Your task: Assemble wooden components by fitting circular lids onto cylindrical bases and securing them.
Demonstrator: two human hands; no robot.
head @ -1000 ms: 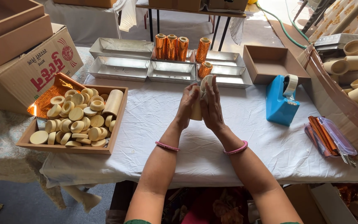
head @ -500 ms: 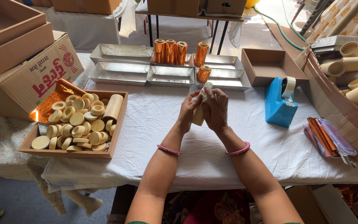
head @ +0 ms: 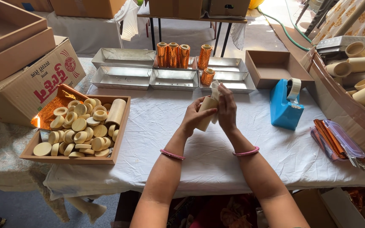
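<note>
**Both hands wrapped round a cardboard tube above the worktop**

Head view: the left hand (head: 195,116) grips a tan cardboard tube (head: 205,114), fingers closed around its side. The right hand (head: 226,107) presses against the tube's other side, fingers closed on a pale scrap (head: 214,90) at its top. The tube is held tilted above the white-clothed worktop (head: 161,126), between a wooden tray of round caps (head: 36,157) and a blue tape dispenser (head: 284,107).

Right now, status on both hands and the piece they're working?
Left hand grips tan cardboard tube, held tilted above white tablecloth. Right hand presses pale sheet against the tube's top. Nothing obstructing; blue tape dispenser stands clear to the right.
</note>
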